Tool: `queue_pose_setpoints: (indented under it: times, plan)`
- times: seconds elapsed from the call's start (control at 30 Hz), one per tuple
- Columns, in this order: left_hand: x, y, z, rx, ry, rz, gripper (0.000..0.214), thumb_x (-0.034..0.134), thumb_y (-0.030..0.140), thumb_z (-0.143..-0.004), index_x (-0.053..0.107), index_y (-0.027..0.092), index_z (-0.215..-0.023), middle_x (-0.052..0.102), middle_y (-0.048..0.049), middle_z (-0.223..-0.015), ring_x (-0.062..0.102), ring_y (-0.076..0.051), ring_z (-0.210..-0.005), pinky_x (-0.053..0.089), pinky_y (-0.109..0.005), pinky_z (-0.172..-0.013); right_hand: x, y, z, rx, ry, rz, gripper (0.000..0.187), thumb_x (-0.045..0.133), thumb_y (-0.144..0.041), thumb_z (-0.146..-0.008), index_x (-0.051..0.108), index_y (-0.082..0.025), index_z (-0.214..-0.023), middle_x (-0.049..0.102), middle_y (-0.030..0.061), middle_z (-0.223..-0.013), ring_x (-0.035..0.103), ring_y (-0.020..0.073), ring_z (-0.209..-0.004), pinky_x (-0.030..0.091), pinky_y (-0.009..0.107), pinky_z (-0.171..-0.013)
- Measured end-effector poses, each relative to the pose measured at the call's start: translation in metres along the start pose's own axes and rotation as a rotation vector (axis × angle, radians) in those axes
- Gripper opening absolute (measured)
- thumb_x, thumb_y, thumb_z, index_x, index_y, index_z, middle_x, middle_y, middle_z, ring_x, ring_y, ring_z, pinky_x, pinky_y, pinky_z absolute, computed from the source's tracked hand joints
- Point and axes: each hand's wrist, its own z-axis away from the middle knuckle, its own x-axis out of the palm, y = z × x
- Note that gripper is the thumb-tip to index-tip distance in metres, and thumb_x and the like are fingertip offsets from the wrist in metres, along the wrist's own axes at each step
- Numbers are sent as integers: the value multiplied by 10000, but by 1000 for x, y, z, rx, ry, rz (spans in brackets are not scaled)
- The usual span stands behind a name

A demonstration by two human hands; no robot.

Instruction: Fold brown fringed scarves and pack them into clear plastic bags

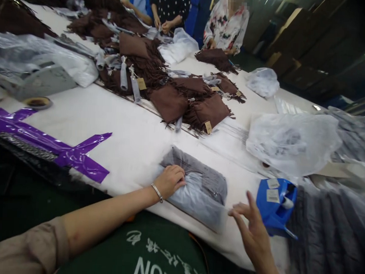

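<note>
A bagged grey garment is laid flat on the white table, close to its near edge, with the long axis running from far-left to near-right. The left hand is set on its left end, the fingers curled shut upon the plastic and pressing it down. The right hand is held in the air just beside the bag's near-right corner, apart from it, the fingers spread and released, with nothing grasped. The garment thus lies to the left of the right fingers, and the left hand is the nearer, being already on it. A blue tape dispenser is found just beyond the right hand, with a pile of grey cloth beside it. Farther off, crumpled clear bags, brown fringed pieces and strips of purple tape are seen, and other people's hands are at the far end.
</note>
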Motion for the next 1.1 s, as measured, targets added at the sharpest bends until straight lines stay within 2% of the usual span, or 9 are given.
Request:
queue_pose_setpoints:
  times: [0.1, 0.2, 0.33, 0.5, 0.6, 0.7, 0.83, 0.97, 1.1]
  plan:
    - [-1, 2, 1, -2, 5, -16, 165, 604, 315, -853, 550, 160, -830, 582, -43, -1010, 491, -202, -1003, 357, -375, -897, 35, -41, -46, -222, -460, 72, 667, 478, -270, -896, 126, -277, -1463, 590, 3, -875, 535, 165, -886, 369, 407, -969]
    - [0, 2, 3, 2, 9, -35, 165, 603, 318, -854, 551, 162, -834, 583, -41, -994, 493, -202, -999, 342, -383, -907, 61, -60, -76, -341, -642, 355, 741, 553, -189, -834, 164, -292, -1457, 599, 3, -834, 516, 190, -860, 368, 415, -923]
    - [0, 1, 4, 26, 1, -82, 148, 598, 298, -858, 551, 159, -847, 584, -49, -993, 495, -204, -1012, 323, -392, -920, 63, -51, -89, -259, -571, 597, 768, 591, -265, -823, 168, -250, -1463, 602, 22, -759, 531, 214, -779, 417, 391, -812]
    - [2, 0, 6, 43, 0, -94, 153, 590, 304, -866, 543, 159, -855, 577, -41, -1009, 489, -193, -1031, 322, -379, -920, 46, -20, -88, -192, -165, 635, 783, 608, -393, -802, 209, -228, -1456, 630, 82, -952, 547, 269, -938, 435, 449, -866]
    - [2, 2, 5, 42, -13, -81, 152, 576, 305, -874, 543, 158, -852, 578, -43, -1008, 489, -192, -1030, 327, -375, -921, 52, -7, -81, -294, -219, 461, 828, 624, -478, -777, 208, -237, -1451, 458, 84, -1364, 304, 297, -1319, 327, 496, -1051]
    - [-5, 0, 7, 14, 4, -81, 141, 605, 296, -854, 551, 166, -867, 582, -39, -1044, 485, -195, -1053, 313, -381, -956, 56, -2, -77, -287, -184, 438, 704, 570, -485, -815, 323, -199, -1409, 353, 85, -1451, 120, 286, -1401, 240, 518, -1107]
    - [-35, -16, 18, -18, 63, -178, 234, 683, 267, -792, 567, 184, -977, 555, -48, -1168, 427, -216, -1165, 211, -423, -1062, 46, -22, -85, -174, -48, 254, 378, 495, -496, -851, 615, -219, -1078, 528, 66, -1290, 385, 244, -1279, 294, 442, -1084]
    - [-59, -37, 28, -159, 83, -151, 161, 676, 310, -796, 590, 178, -833, 592, -40, -995, 474, -215, -1047, 295, -410, -979, 61, -77, -102, -11, -419, 85, 334, 467, -521, -865, 632, -232, -887, 655, 3, -895, 591, 170, -881, 440, 302, -840]
    - [-54, -46, 31, -298, 125, -48, 196, 666, 340, -801, 585, 167, -757, 586, -35, -882, 494, -195, -923, 363, -360, -848, 111, -130, -124, -244, -789, 277, 463, 290, -486, -933, 617, -200, -775, 641, 5, -758, 583, 141, -727, 435, 260, -688]
